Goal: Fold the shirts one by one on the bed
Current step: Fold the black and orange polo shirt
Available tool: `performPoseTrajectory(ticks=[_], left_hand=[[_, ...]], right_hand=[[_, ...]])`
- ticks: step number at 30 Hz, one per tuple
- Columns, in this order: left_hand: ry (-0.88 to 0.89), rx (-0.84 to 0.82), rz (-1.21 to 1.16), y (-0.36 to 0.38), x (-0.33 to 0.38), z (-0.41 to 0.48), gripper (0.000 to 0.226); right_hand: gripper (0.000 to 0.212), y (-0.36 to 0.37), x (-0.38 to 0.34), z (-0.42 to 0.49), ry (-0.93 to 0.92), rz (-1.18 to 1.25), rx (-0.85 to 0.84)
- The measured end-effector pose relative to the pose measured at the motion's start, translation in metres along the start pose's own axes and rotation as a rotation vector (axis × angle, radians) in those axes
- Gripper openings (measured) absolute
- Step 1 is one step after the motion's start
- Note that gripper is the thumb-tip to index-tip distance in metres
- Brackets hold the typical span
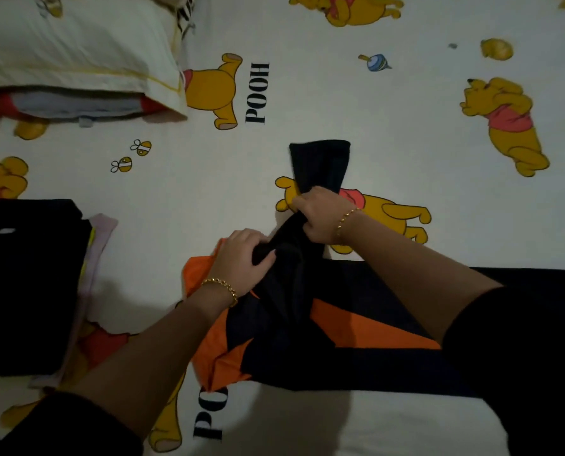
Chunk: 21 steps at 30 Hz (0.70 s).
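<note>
The sleeve (320,159), clutched in the left hand (245,255) and right hand (320,215), is stretched far from the near-lying shirt (340,363).

The shirt (307,324) at the centre was soft, matt cloth in black and orange, bunched into creases, and the bed sheet (340,103) under it was a smooth, matt printed fabric with faint wrinkles. At ten o'clock the pillow (77,51) had a pale, slightly creased cloth case edged with thin yellow piping, while at nine o'clock the folded stack (27,284) looked like dull dark fabric over a thinner pale pink garment (100,238). The left bracelet (222,289) and right bracelet (347,220) were gold-coloured metal chains, their links catching small glints.
</note>
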<state>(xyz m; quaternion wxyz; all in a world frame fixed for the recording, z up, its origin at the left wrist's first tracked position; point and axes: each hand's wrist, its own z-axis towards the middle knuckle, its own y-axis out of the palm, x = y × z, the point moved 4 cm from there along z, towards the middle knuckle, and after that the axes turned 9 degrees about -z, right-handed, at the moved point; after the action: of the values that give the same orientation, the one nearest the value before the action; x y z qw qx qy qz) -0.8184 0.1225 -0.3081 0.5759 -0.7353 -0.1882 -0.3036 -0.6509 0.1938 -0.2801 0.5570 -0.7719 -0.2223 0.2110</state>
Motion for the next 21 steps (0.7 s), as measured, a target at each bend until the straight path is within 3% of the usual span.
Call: performPoseTrajectory(ticks=[4,8,11,15,16,19,21], left_hand=[[0.012,0.024,-0.195,0.002,0.037,0.010,0.005],[0.063,-0.017,-0.245,0.005,0.078,0.014,0.006],[0.152,-0.119,-0.030,0.010,0.108,0.013,0.018],[0.195,-0.353,0.419,0.022,0.138,0.005,0.064],[0.217,-0.400,0.546,0.027,0.142,0.002,0.066],[0.218,-0.428,0.734,0.033,0.149,-0.011,0.032],[0.141,-0.389,0.808,0.029,0.147,-0.018,0.023]], right_hand=[[0.018,-0.012,0.034,-0.039,0.051,0.118,-0.083],[0.012,-0.012,0.061,-0.085,0.102,0.117,-0.253],[0.016,-0.007,0.088,-0.128,0.179,0.070,-0.343],[0.038,0.003,0.121,-0.180,0.249,-0.017,-0.412],[0.043,0.005,0.128,-0.192,0.265,-0.051,-0.440],[0.041,0.007,0.149,-0.225,0.282,-0.186,-0.476],[0.032,0.004,0.163,-0.244,0.306,-0.286,-0.440]])
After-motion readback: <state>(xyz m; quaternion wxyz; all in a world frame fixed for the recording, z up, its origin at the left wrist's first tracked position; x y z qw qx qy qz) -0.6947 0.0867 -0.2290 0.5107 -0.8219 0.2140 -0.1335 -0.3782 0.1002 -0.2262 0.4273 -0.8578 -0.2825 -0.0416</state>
